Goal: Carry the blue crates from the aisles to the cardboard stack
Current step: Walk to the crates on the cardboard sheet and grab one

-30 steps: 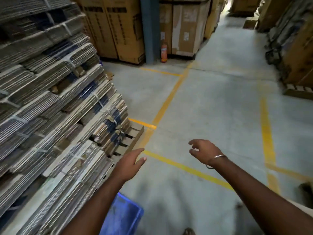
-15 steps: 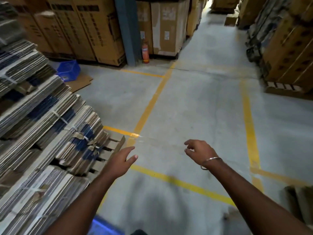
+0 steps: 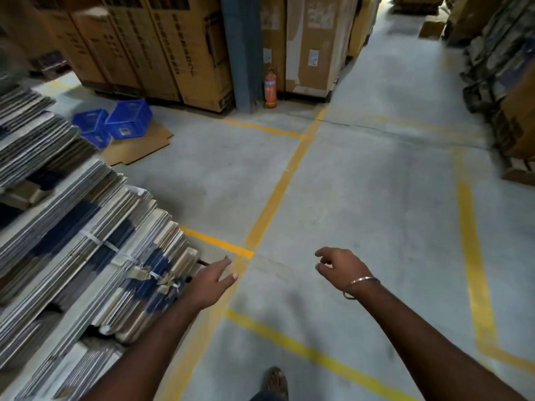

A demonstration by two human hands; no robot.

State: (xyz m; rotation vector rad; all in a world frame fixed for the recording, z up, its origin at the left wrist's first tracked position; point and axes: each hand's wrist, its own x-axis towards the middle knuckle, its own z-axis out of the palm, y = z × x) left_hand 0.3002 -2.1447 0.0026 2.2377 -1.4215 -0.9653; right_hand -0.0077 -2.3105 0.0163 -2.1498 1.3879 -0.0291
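Two blue crates (image 3: 115, 121) sit on the floor at the upper left, partly on a flat cardboard sheet (image 3: 139, 146), just past the corner of the stack of flattened cardboard (image 3: 72, 241) that fills the left side. My left hand (image 3: 212, 280) is stretched forward with straight fingers beside the stack's near corner, holding nothing. A little to its right, my right hand (image 3: 338, 267), with a metal bangle at the wrist, hangs over the floor with loosely curled fingers and is empty. Both hands are far from the crates.
Tall brown cartons (image 3: 162, 47) and a blue pillar (image 3: 240, 50) line the back, with a red fire extinguisher (image 3: 270, 86) at the pillar's foot. More stacked goods (image 3: 503, 82) stand at the right. Yellow lines (image 3: 278, 192) mark the concrete floor. My foot (image 3: 276, 382) shows below.
The view has moved forward and turned left past the stack's corner, so two blue crates by the cartons show. The crate at the bottom edge has left the frame. Both hands stay empty.
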